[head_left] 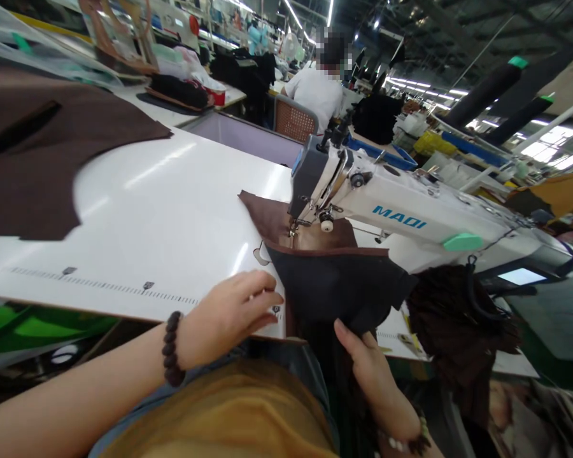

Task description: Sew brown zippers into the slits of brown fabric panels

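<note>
Holding a layered panel of black and brown fabric (332, 286) at its lower edge, the right hand (367, 372) had its thumb and fingers (346, 334) closed on the cloth. The panel lay tilted beside the needle area of a white MAQI sewing machine (401, 207), with its brown layer running toward the presser foot (295, 230). The left hand (229, 313), wearing a dark bead bracelet (172, 348), rested on the white worktop (148, 203) just beside the panel, its fingers (262, 294) lying together and slightly curled, gripping nothing. A cut brown fabric piece (38, 159) lay farther left on the worktop, and a dark brown fabric bundle (458, 318) hung to the right of the right hand. Beyond the machine, a co-worker (318, 95) in a white shirt sat on a cane-backed chair (293, 121).
</note>
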`<state>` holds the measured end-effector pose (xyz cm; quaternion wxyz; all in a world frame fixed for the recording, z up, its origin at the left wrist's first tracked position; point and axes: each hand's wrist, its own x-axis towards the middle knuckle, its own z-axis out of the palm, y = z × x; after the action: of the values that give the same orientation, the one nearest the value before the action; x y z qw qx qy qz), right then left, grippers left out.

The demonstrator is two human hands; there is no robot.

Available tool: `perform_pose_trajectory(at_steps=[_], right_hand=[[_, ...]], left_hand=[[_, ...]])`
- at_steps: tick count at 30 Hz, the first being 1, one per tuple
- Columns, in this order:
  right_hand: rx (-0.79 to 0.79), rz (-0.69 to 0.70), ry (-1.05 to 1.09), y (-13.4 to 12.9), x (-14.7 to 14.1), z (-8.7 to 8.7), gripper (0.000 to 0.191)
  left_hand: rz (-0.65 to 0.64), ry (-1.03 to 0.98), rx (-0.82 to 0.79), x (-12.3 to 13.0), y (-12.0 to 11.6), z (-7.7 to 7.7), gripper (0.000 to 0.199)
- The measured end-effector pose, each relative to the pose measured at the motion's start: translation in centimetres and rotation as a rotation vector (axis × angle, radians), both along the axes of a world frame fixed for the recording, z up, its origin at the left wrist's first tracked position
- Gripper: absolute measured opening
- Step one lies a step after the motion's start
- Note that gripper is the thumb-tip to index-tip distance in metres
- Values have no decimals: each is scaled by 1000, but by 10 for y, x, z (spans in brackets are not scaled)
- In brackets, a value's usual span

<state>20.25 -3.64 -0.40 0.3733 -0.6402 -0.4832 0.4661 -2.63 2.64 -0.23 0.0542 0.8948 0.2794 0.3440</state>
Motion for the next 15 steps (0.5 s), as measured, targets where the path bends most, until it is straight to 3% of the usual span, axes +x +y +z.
perform_pose_trajectory(at_steps=[3, 7, 15], right_hand=[[18, -19, -18, -3, 0, -3, 62], [27, -6, -72, -5, -2, -5, 58], [8, 404, -243, 3, -2, 9, 46]], left_hand=[[-44, 156, 96, 10, -11, -22, 9], [-18, 103, 221, 24, -16, -31, 24], [-129, 126, 99, 20, -12, -36, 37]])
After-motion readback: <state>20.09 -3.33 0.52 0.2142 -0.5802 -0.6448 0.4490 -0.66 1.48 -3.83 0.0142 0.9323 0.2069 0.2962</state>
